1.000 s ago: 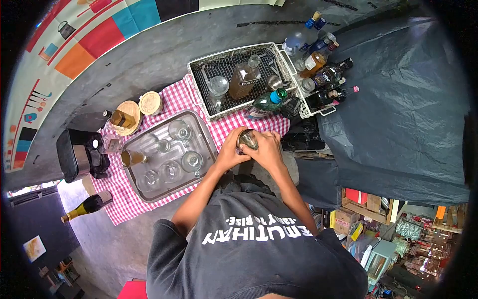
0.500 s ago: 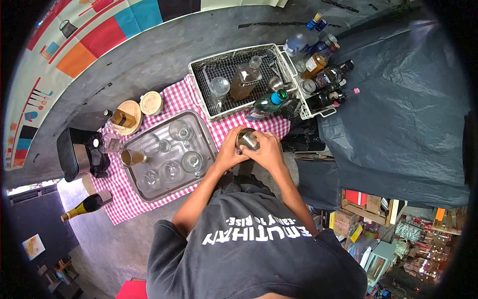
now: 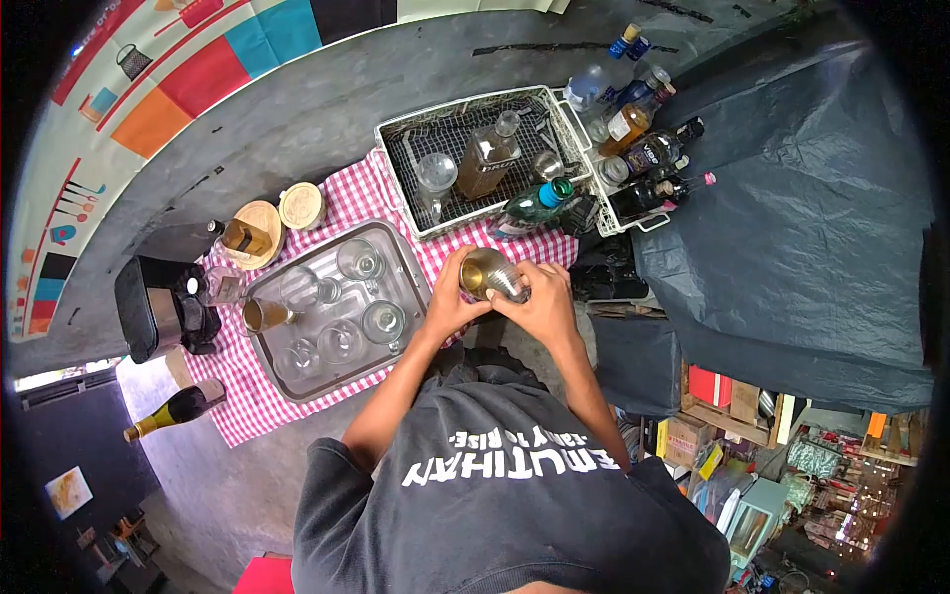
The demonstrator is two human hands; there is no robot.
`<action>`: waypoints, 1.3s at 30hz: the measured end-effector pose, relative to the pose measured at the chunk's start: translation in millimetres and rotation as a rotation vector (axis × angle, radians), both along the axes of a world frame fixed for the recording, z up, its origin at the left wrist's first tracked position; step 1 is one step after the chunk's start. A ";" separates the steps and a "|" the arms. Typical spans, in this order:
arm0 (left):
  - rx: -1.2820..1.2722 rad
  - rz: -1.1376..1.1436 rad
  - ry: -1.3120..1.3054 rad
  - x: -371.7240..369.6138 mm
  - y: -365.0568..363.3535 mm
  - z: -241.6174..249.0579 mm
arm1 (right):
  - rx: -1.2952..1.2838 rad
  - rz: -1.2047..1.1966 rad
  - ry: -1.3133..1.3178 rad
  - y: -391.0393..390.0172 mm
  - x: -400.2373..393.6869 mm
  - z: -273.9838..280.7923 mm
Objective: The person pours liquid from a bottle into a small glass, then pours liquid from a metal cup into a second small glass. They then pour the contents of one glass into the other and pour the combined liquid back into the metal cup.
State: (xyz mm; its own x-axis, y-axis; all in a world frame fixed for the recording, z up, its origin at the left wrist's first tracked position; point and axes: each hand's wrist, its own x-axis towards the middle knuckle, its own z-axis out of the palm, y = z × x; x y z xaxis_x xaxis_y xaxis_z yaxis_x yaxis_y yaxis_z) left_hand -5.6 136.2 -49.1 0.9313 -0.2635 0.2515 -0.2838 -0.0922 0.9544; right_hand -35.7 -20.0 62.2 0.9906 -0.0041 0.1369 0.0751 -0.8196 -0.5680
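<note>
I'm in what looks like a home kitchen or small bar corner: there's a pink gingham cloth (image 3: 346, 193) on my tabletop, with a metal tray (image 3: 338, 309) of glass mugs and a white wire basket (image 3: 398, 198) beside liquor bottles (image 3: 633, 129). A utensil-printed banner (image 3: 143, 94) curves along the bare grey wall (image 3: 297, 109), and a dark tarp (image 3: 782, 218) hangs nearby.

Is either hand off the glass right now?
No, the left hand and the right hand both hold the glass between them.
</note>
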 end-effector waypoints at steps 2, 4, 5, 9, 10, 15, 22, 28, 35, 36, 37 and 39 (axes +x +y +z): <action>-0.004 0.003 -0.007 0.1 1.0 0.0 | -0.006 -0.004 0.035 0.3 -2.3 -4.6; -0.007 0.007 -0.014 0.3 2.0 0.3 | -0.013 -0.009 0.071 0.7 -3.2 -5.5; 0.003 0.008 -0.028 0.3 2.4 0.4 | -0.027 -0.010 0.109 0.6 -3.8 -4.5; 0.002 0.013 -0.017 -0.8 3.2 0.0 | -0.049 -0.013 0.150 0.0 -4.7 -0.4; 0.003 0.013 -0.017 -1.0 3.6 -0.3 | -0.048 -0.012 0.151 -0.1 -4.8 -1.4; 0.002 0.028 -0.049 -1.4 8.4 -4.8 | 0.012 0.010 0.170 -0.2 -5.3 -10.3; -0.070 0.123 0.076 0.5 13.1 -10.1 | 0.069 -0.035 0.148 -0.9 -7.2 -7.4; -0.036 0.217 0.184 4.2 14.0 10.1 | 0.094 -0.094 0.004 -6.9 -14.6 -30.9; 0.148 0.324 0.073 3.8 13.6 -11.8 | 0.190 -0.085 0.129 -12.4 -25.0 -52.2; 0.203 0.362 0.077 3.8 12.8 -9.0 | 0.251 -0.080 0.125 -12.4 -26.0 -56.4; 0.185 0.364 0.089 5.5 11.6 -13.6 | 0.239 -0.077 0.095 -13.1 -27.0 -59.0; 0.196 0.366 0.107 6.8 10.0 -15.2 | 0.260 -0.085 0.104 -14.9 -28.5 -60.0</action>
State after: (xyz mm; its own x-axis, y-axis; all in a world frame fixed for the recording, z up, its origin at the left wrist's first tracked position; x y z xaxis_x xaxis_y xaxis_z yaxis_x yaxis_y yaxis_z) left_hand 1.2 146.1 -64.3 0.9903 0.0563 0.1268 -0.0993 -0.3513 0.9310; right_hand -64.2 -34.9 2.2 0.9939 -0.1092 0.0182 -0.0570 -0.6460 -0.7612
